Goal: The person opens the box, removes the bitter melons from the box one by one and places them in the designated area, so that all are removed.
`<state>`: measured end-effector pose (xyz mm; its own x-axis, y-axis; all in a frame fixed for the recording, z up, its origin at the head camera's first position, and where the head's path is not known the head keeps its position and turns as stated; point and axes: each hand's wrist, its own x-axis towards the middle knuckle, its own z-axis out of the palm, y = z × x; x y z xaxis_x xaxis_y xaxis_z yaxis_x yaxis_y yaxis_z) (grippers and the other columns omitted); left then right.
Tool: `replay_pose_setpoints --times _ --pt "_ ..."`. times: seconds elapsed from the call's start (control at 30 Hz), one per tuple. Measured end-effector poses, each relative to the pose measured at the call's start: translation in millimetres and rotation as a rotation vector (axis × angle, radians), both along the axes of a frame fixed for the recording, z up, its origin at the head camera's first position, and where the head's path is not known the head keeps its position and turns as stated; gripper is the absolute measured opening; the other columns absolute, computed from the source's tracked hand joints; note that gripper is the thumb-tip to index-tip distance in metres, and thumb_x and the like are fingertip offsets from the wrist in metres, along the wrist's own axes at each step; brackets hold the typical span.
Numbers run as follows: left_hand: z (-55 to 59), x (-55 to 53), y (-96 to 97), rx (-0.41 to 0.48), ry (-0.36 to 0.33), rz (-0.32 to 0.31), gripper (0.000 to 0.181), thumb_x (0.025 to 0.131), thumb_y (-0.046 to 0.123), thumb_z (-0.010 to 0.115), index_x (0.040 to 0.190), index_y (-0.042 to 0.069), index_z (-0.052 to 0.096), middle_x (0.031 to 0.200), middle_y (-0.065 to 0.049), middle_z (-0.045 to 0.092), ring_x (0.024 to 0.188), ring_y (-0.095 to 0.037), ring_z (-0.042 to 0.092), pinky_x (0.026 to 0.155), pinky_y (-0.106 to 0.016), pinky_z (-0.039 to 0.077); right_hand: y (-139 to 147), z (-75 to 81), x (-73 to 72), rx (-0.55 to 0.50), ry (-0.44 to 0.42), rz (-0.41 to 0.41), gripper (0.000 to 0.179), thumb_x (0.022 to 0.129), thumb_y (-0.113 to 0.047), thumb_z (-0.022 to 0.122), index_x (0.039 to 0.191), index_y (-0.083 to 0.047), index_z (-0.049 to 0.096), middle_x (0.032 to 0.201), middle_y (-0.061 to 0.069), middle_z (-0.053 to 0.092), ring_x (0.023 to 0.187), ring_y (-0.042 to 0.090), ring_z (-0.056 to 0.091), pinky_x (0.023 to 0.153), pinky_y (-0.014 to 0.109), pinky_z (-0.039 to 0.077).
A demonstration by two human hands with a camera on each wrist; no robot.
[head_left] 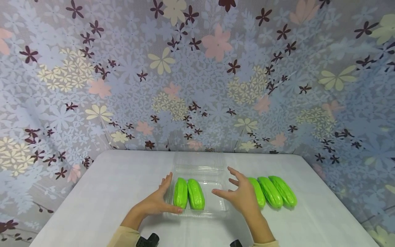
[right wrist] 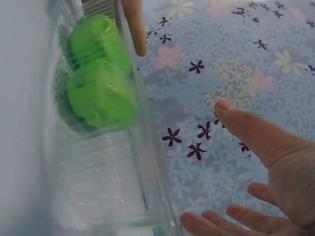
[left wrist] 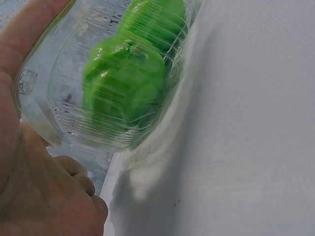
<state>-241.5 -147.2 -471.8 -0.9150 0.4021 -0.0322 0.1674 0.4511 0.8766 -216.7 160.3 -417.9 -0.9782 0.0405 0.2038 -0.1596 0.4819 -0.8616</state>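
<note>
A clear plastic clamshell box [head_left: 216, 202] lies on the white table with its lid [head_left: 199, 159] folded back. Two long, ridged, glossy green vegetable-shaped pieces, a left one [head_left: 180, 193] and a right one [head_left: 195, 194], lie side by side in its left part. My left hand [head_left: 155, 200] is at the box's front left corner, thumb stretched along the front rim and fingers along the left side; the thumb touches the rim in the left wrist view. My right hand [head_left: 242, 193] hovers over the box's right side, fingers spread, holding nothing.
To the right of the box, several similar green pieces [head_left: 270, 192] lie in a slanted row on the table [head_left: 123, 178], the nearest partly behind my right hand. A flowered cloth [head_left: 197, 85] hangs behind the table and along its sides.
</note>
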Motion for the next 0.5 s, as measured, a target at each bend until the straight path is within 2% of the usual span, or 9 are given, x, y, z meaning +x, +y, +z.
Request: replay_pose_setpoints --times 0.4,0.5 --pt "0.8 0.8 0.3 0.002 -0.001 -0.004 0.135 0.071 0.033 0.093 0.163 0.015 -0.004 0.166 -0.018 -0.012 0.149 -0.039 -0.016 0.112 -0.070 -0.002 -9 -3.5 4.0 0.020 0.018 0.010 0.098 0.065 -0.036 0.096 0.148 -0.011 0.052 0.150 0.025 0.044 0.121 0.040 0.060 0.078 0.038 0.060" --pt "0.6 1.1 0.2 0.004 -0.002 -0.005 0.136 0.071 0.035 0.093 0.163 0.016 -0.004 0.166 -0.017 -0.012 0.149 -0.039 -0.015 0.112 -0.070 -0.002 -12 -5.4 3.0 0.024 0.016 0.026 0.097 0.066 -0.035 0.096 0.148 -0.010 0.051 0.150 0.024 0.045 0.122 0.040 0.059 0.081 0.040 0.060"
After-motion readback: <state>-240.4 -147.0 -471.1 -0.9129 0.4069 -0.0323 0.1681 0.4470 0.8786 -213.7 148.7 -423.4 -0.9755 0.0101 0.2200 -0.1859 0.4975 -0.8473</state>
